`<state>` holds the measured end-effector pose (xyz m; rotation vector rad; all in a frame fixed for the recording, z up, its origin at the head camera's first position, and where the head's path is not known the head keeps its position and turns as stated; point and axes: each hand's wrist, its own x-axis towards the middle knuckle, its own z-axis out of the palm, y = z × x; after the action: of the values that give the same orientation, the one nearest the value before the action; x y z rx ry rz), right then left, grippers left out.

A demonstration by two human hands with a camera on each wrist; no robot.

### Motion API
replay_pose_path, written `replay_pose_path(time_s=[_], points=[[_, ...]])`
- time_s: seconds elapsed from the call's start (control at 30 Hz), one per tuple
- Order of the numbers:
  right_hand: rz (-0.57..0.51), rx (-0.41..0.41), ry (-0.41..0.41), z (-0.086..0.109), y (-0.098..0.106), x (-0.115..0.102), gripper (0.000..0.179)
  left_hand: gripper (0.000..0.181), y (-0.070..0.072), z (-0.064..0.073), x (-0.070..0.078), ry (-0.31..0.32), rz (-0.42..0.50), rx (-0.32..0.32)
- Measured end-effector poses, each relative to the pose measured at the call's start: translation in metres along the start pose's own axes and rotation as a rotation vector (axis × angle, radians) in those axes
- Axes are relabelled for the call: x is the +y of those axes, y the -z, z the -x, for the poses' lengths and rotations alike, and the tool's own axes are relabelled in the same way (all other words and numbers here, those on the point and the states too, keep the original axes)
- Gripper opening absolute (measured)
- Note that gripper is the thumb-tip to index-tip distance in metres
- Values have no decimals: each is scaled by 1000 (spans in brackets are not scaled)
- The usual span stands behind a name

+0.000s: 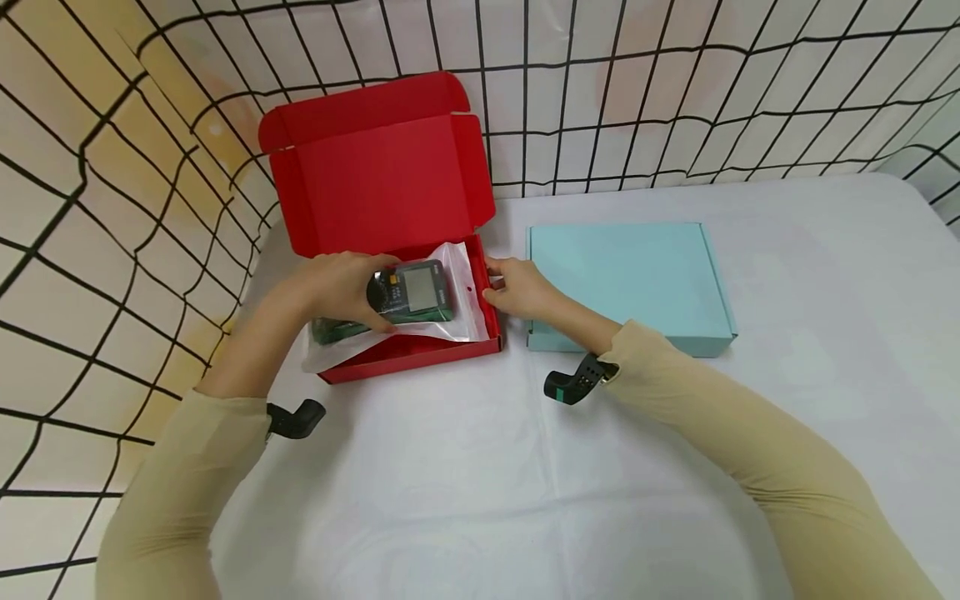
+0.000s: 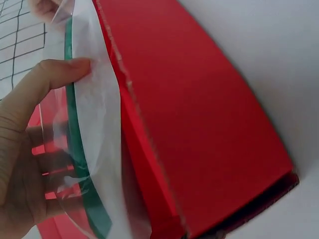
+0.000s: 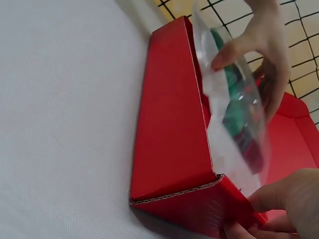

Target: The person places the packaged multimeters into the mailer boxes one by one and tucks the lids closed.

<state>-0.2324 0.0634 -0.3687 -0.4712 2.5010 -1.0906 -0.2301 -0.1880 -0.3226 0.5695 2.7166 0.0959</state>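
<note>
My left hand (image 1: pixel 341 287) grips a clear and white plastic bag (image 1: pixel 471 312) with a dark multimeter (image 1: pixel 422 287) inside, its grey screen facing up. In the left wrist view the thumb lies on the white side of the bag, and the other fingers show through the clear plastic. The bag is tilted over an open red cardboard box (image 1: pixel 405 360), its left end sticking out past the box. My right hand (image 1: pixel 521 287) pinches the box's right side wall; the right wrist view shows its thumb (image 3: pixel 271 196) at the corner. Something green lies under the multimeter.
The red lid (image 1: pixel 382 179) stands raised at the back, close to a black wire grid (image 1: pixel 555 100). A closed light-blue box (image 1: pixel 622 275) sits to the right on the white-covered table (image 1: pixel 450 483). More wire grid runs along the left side.
</note>
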Motion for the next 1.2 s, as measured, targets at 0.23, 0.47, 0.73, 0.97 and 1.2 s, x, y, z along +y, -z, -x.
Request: replay_pose_path(time_s=[0.23,0.47,0.73,0.97,1.2], points=[[-18,0,-3,0,-1,-2,60,93,-10,-12,4,-12,-46,-12],[-17,4,6,0,-1,-3,59,92,-15,-17,6,-28,-46,-8],[-19,6,7,0,-2,-3,59,92,-19,-17,4,-14,-21,-21],[-25,7,-12,0,0,-3,59,100,-27,-19,1,14,57,-41],[-19,8,-11,0,1,1,59,104,-36,-9,-4,-10,154,-20]])
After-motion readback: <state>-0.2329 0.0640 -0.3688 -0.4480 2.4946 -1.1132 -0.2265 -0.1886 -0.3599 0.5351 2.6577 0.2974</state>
